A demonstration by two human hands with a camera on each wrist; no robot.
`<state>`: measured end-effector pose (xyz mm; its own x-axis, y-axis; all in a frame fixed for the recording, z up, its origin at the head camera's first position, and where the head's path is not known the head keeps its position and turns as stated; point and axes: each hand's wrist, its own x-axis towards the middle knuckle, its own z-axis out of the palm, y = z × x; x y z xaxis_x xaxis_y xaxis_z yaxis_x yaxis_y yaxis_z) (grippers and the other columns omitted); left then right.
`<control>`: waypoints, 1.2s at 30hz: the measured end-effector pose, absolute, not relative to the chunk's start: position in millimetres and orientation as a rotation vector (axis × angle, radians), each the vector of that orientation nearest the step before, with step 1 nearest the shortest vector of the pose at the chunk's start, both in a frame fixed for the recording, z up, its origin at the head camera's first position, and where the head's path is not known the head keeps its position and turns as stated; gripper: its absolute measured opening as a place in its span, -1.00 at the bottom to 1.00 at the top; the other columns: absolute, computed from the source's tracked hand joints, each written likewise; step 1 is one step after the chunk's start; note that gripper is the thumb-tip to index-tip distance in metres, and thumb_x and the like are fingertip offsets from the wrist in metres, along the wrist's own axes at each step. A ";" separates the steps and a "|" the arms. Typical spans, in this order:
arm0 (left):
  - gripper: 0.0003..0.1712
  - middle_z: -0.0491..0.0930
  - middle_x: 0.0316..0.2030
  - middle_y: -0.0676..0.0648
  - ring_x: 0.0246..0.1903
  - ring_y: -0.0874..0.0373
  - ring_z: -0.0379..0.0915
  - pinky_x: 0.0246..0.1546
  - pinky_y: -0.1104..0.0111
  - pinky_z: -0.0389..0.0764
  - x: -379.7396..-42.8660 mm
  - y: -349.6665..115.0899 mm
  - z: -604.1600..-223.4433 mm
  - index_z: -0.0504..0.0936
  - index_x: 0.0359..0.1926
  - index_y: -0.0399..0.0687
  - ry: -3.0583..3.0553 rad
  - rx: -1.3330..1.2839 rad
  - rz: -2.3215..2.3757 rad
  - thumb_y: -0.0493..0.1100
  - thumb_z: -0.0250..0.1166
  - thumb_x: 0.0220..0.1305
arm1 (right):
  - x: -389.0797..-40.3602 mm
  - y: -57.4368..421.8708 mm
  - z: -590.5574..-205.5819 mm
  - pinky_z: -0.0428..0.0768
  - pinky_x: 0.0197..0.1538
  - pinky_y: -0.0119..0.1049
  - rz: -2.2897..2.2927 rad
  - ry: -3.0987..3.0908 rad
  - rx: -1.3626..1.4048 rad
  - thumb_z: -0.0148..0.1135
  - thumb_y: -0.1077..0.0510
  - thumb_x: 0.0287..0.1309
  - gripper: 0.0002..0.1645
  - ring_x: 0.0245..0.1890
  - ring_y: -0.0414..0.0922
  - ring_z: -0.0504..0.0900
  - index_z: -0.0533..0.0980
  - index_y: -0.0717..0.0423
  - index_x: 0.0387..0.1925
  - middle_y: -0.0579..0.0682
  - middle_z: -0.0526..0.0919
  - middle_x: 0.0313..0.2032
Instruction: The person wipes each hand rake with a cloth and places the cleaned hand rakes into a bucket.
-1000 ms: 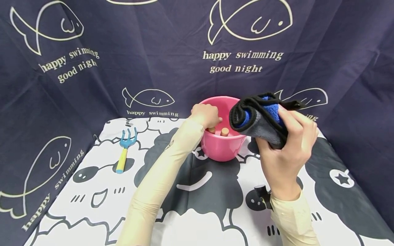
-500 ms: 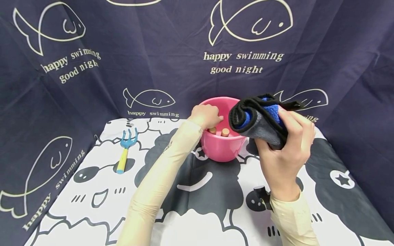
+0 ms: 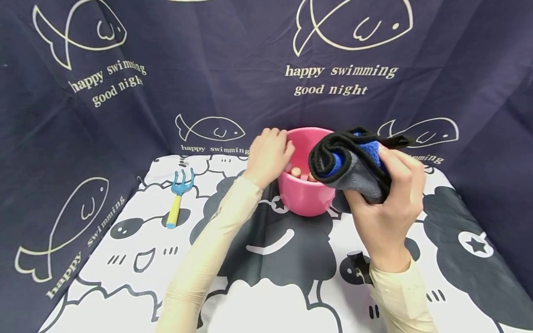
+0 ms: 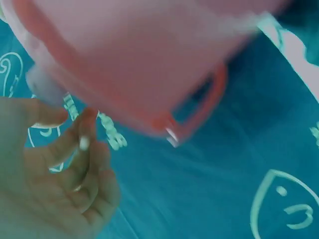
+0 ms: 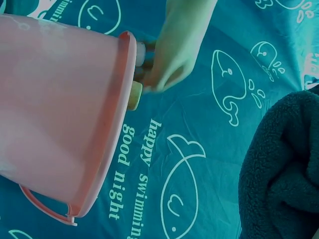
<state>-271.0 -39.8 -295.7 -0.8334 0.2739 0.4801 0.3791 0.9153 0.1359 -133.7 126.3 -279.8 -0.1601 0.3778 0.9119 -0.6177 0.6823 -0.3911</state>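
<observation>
A pink bucket (image 3: 306, 196) stands at the back middle; in the left wrist view a handle loop shows at its rim. Inside it are wooden, rounded ends (image 3: 295, 172) of things whose lower parts are hidden. My left hand (image 3: 268, 155) is at the bucket's left rim, fingers loosely bent, with nothing seen held; whether they touch the rim I cannot tell. My right hand (image 3: 393, 199) grips a rolled towel (image 3: 350, 162), blue and grey with black edging, in the air to the right of the bucket, partly hiding its rim.
A toy hand fork (image 3: 179, 199) with blue tines and a yellow handle lies on the left of the sheep-print cloth. A small dark object (image 3: 360, 266) lies by my right wrist. Dark fish-print curtains (image 3: 233, 69) hang behind and at both sides.
My left hand has come out of the bucket to its left rim. The wooden ends inside appear shifted. The right hand still holds the towel in place, and the head view has turned slightly.
</observation>
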 end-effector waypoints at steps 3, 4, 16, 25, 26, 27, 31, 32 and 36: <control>-0.70 0.64 -0.30 -0.18 -0.18 -0.12 0.50 -0.15 0.03 0.61 -268.3 -62.8 -305.5 0.57 -0.33 -0.18 -2.570 -0.406 -0.275 -0.04 0.05 0.29 | -134.1 127.1 -280.3 0.45 0.00 0.05 0.876 -1.494 0.211 0.47 0.18 -0.22 -0.51 -0.15 0.22 0.56 0.59 0.25 -0.15 0.45 0.62 -0.26; -0.70 0.62 -0.31 -0.20 -0.18 -0.14 0.50 -0.16 0.02 0.60 -267.1 -72.0 -310.5 0.56 -0.33 -0.19 -2.573 -0.379 -0.272 -0.04 0.06 0.28 | -134.2 127.3 -280.4 0.46 0.00 0.05 0.876 -1.494 0.212 0.46 0.18 -0.22 -0.51 -0.16 0.22 0.56 0.59 0.25 -0.15 0.45 0.62 -0.26; -0.50 0.61 -0.18 -0.49 -0.17 -0.39 0.52 -0.17 -0.19 0.57 -243.0 -209.1 -387.7 0.53 -0.09 -0.51 -2.880 0.018 -0.159 -0.06 0.07 0.26 | -134.6 129.1 -283.4 0.50 0.00 0.00 0.890 -1.494 0.235 0.46 0.18 -0.22 -0.51 -0.16 0.21 0.57 0.59 0.28 -0.15 0.46 0.62 -0.25; -0.43 0.55 -0.11 -0.63 -0.12 -0.47 0.48 -0.05 -0.25 0.49 -225.4 -267.3 -418.3 0.43 0.00 -0.64 -3.153 0.298 -0.121 -0.10 0.03 0.28 | -132.3 126.0 -280.9 0.42 -0.02 0.09 0.878 -1.548 0.298 0.47 0.23 -0.26 -0.49 -0.16 0.24 0.55 0.58 0.31 -0.15 0.45 0.61 -0.25; -0.45 0.55 -0.13 -0.62 -0.13 -0.47 0.49 -0.07 -0.25 0.50 -224.6 -269.6 -419.7 0.43 -0.01 -0.64 -3.152 0.302 -0.135 -0.11 0.02 0.27 | -132.2 126.0 -280.3 0.42 -0.02 0.09 0.877 -1.549 0.302 0.47 0.24 -0.27 -0.49 -0.16 0.25 0.55 0.57 0.32 -0.15 0.45 0.61 -0.26; -0.46 0.55 -0.14 -0.62 -0.14 -0.47 0.49 -0.09 -0.25 0.51 -224.3 -271.6 -421.1 0.42 -0.02 -0.64 -3.149 0.307 -0.152 -0.12 0.02 0.27 | -132.3 125.9 -279.8 0.41 -0.02 0.10 0.879 -1.552 0.307 0.47 0.26 -0.27 -0.49 -0.16 0.25 0.54 0.57 0.33 -0.15 0.45 0.61 -0.26; -0.44 0.52 -0.16 -0.62 -0.16 -0.48 0.50 -0.13 -0.23 0.55 -225.8 -274.6 -424.9 0.36 0.00 -0.67 -3.169 0.348 -0.212 -0.12 -0.01 0.30 | -132.7 126.0 -278.3 0.39 -0.03 0.14 0.868 -1.585 0.335 0.46 0.29 -0.28 -0.49 -0.18 0.26 0.54 0.57 0.32 -0.14 0.44 0.62 -0.26; -0.43 0.51 -0.15 -0.62 -0.16 -0.48 0.50 -0.13 -0.22 0.56 -226.5 -275.1 -426.2 0.34 0.02 -0.67 -3.179 0.365 -0.225 -0.12 -0.02 0.30 | -132.9 125.9 -278.3 0.38 -0.04 0.16 0.864 -1.596 0.343 0.46 0.30 -0.28 -0.48 -0.19 0.26 0.53 0.57 0.32 -0.14 0.43 0.62 -0.26; -0.44 0.50 -0.16 -0.63 -0.18 -0.50 0.52 -0.14 -0.23 0.56 -229.5 -276.3 -430.5 0.28 0.03 -0.69 -3.206 0.379 -0.235 -0.13 -0.07 0.35 | -132.1 125.9 -279.3 0.37 -0.08 0.18 0.852 -1.621 0.360 0.45 0.31 -0.28 -0.48 -0.21 0.27 0.53 0.56 0.31 -0.14 0.41 0.62 -0.27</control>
